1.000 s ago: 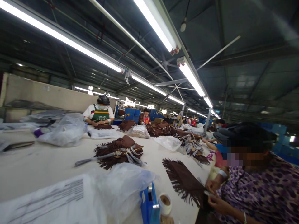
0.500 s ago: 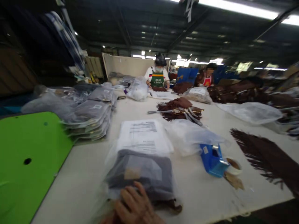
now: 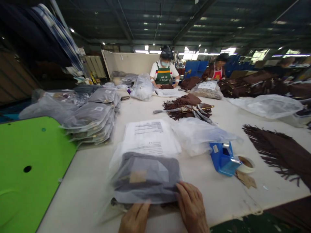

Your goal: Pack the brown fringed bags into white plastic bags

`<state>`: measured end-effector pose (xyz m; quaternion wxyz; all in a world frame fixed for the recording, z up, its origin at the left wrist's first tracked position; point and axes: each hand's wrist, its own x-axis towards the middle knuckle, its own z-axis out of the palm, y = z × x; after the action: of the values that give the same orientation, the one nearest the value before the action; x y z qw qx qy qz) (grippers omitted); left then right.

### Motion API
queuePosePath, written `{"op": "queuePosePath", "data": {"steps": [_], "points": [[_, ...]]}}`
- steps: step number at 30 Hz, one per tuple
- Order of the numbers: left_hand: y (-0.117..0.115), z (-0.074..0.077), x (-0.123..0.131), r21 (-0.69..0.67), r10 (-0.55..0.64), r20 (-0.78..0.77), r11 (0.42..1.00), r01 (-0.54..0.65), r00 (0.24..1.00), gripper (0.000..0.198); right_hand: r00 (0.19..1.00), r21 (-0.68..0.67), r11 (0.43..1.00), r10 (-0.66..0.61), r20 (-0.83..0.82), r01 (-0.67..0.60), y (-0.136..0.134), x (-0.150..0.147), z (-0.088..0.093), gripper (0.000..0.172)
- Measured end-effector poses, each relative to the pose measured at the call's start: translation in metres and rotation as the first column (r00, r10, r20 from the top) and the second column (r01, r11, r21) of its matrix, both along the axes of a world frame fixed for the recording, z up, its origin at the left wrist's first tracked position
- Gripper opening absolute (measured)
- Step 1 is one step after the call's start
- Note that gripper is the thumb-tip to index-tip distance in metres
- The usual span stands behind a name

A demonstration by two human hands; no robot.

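Observation:
A clear frosted plastic bag [image 3: 145, 194] lies flat in front of me, with a folded dark grey item [image 3: 155, 165] and a small tan tag [image 3: 137, 176] showing through. My left hand [image 3: 135, 217] has its fingertips closed at the bag's near edge; its thumb is mostly hidden. Over the bag's near right corner, my right hand [image 3: 193, 207] curls its fingers, gripping the edge. Dark brown material [image 3: 167, 205] shows below the near edge. Just beyond the bag is a stack of white printed plastic bags [image 3: 150, 136].
Filled bags [image 3: 93, 118] are piled at left behind a green board [image 3: 31, 168]. To the right are a blue tape dispenser [image 3: 224, 161], a tape roll [image 3: 246, 163], tan tags [image 3: 246, 178] and a brown fringed scarf [image 3: 279, 149]. Two co-workers [image 3: 164, 72] [image 3: 217, 69] work across the table.
One hand lay on the bag's near middle; now both hands are at its edges, the right at the near right corner. The view has shifted slightly.

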<state>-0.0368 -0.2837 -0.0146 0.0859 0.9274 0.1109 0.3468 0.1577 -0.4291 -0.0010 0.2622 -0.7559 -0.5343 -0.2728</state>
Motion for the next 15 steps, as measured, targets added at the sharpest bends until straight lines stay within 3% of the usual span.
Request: {"op": "queuePosePath", "data": {"steps": [2,4,9,15], "points": [[-0.002,0.007,0.005,0.166,-0.044,-0.062,0.985,0.053,0.997,0.036,0.992,0.037,0.996,-0.077,-0.098,0.081,-0.008,0.007,-0.007,0.03],[-0.001,0.015,0.012,0.247,-0.071,-0.129,0.964,0.101,0.989,0.038,0.972,0.063,0.991,-0.106,-0.212,0.122,-0.014,0.009,-0.014,0.028],[0.005,0.036,0.041,0.415,-0.182,-0.161,0.879,0.234,0.97,0.038,0.915,0.076,0.997,0.015,-0.404,0.017,-0.018,0.008,-0.026,0.025],[0.002,0.064,0.074,0.387,-0.264,-0.36,0.831,0.401,0.895,0.035,0.872,0.117,0.989,0.139,-0.469,-0.094,-0.023,0.015,-0.04,0.026]]}}
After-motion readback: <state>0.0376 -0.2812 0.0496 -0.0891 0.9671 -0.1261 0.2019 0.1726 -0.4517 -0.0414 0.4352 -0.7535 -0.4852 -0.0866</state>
